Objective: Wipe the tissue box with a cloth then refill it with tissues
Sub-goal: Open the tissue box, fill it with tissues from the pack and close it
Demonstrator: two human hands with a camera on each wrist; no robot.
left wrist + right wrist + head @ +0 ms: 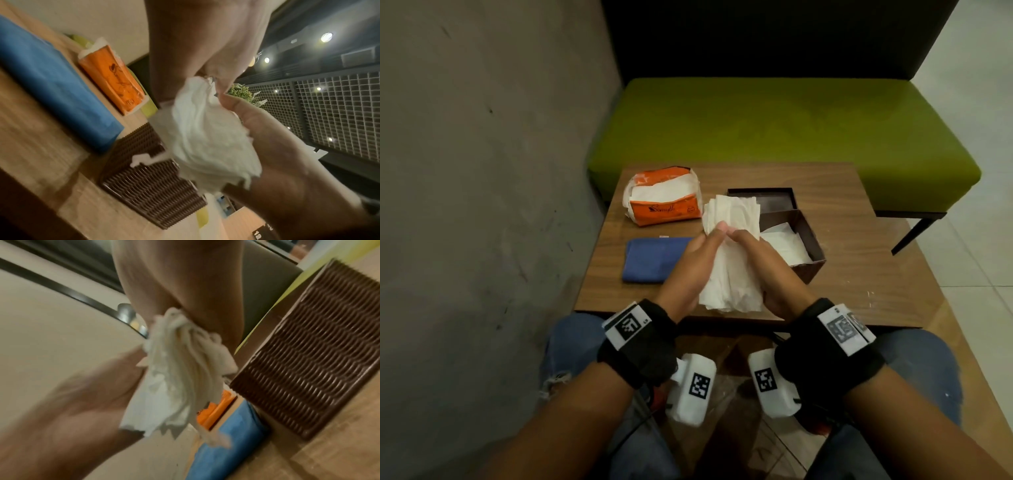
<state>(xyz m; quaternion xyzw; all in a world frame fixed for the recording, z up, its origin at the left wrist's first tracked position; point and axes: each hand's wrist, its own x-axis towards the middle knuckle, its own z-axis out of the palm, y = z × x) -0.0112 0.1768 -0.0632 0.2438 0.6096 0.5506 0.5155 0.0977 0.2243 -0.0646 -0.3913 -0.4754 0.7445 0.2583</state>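
Observation:
Both hands hold a thick stack of white tissues [732, 270] above the front middle of the wooden table [859, 274]. My left hand [695, 260] grips the stack's left side and my right hand [763, 260] grips its right side, thumbs meeting on top. The wrist views show the tissues [205, 138] [180, 378] squeezed between the two palms. Just right of the hands stands the open brown woven tissue box [808, 270] [148, 186] [308, 361], with some white tissues [787, 243] inside. The folded blue cloth [650, 260] lies left of the hands.
An opened orange tissue pack [664, 202] lies at the table's back left. The dark box lid [763, 202] sits behind the box. A green bench [791, 130] runs behind the table, and a grey wall [482, 171] closes the left side.

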